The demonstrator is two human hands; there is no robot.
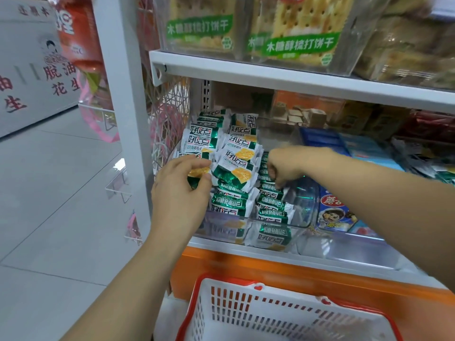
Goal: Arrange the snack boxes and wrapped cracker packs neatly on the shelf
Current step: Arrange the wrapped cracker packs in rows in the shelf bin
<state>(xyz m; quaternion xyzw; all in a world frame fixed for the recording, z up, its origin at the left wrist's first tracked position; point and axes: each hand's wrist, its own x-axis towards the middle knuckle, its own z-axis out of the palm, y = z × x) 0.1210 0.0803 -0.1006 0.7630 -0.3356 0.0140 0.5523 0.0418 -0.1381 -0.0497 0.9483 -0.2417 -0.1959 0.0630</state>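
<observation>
While your left hand (182,185) pinches a cracker pack (198,174) at the left edge of the pile (236,153) in the clear bin (304,223) on the shelf (320,263) and your right hand (283,167) curls its grip onto a right-row pack (267,187), seat each upright, labels forward, rows flush, without crushing wrappers.

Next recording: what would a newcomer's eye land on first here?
The heap of green-and-white cracker packs in a clear bin on the lower shelf, with the left hand pinching one at its left side and the right hand pinching another in the right-hand row. Below, a white basket with a red rim.
</observation>
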